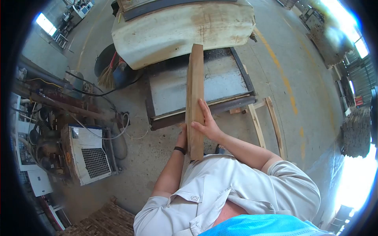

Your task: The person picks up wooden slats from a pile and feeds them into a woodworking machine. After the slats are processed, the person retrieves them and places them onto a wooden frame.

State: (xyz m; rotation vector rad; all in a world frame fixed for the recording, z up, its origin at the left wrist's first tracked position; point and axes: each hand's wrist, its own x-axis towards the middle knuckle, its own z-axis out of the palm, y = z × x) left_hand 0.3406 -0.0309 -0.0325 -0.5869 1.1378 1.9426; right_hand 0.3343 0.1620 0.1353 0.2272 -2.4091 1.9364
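Note:
A long stack of wooden boards stretches away from my waist, its far end above a low metal-topped table. My left hand, with a dark band at the wrist, grips the stack's left side; most of its fingers are hidden by the wood. My right hand presses against the other side, thumb over the upper face and fingers stretched along the edge. The near end of the boards is close to my shirt. The low table has a pale sheet top and a dark frame.
A big cream-coloured rounded cover stands behind the table. To the left are a broom in a dark tub, hoses, and a white machine with a grille. Wooden rails lie at right; stacked wood sits lower left.

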